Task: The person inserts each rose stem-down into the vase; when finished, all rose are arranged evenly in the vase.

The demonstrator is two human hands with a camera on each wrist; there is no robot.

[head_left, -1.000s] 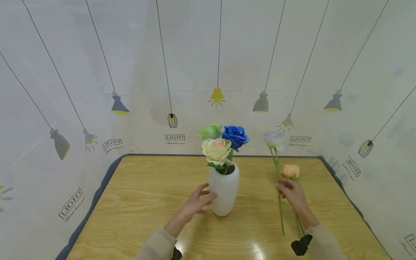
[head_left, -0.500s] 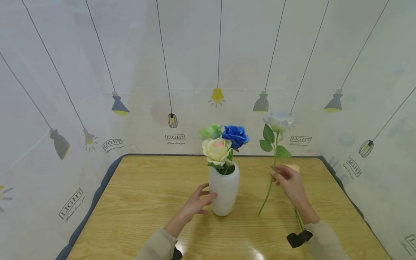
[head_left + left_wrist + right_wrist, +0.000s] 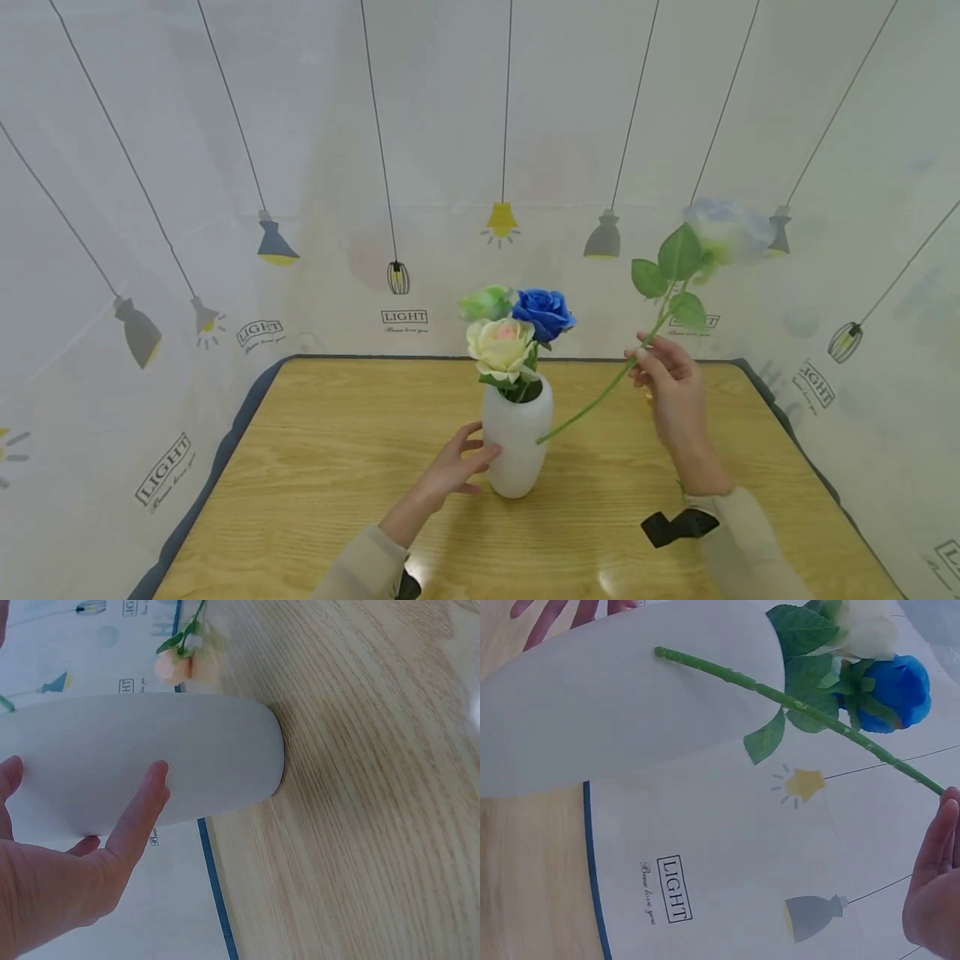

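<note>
The left hand [image 3: 453,462], fingers spread wide, touches the left side of the vase [image 3: 516,437]. The right hand [image 3: 675,383] pinches a pale rose [image 3: 723,229] by its stem, tilted above the table [image 3: 337,467], bloom far right, stem end in front of the vase; whether they touch I cannot tell. Blue [image 3: 543,315], cream [image 3: 500,348] and green blooms [image 3: 486,303] stand in the vase; a peach rose [image 3: 174,667] is to its right
</note>
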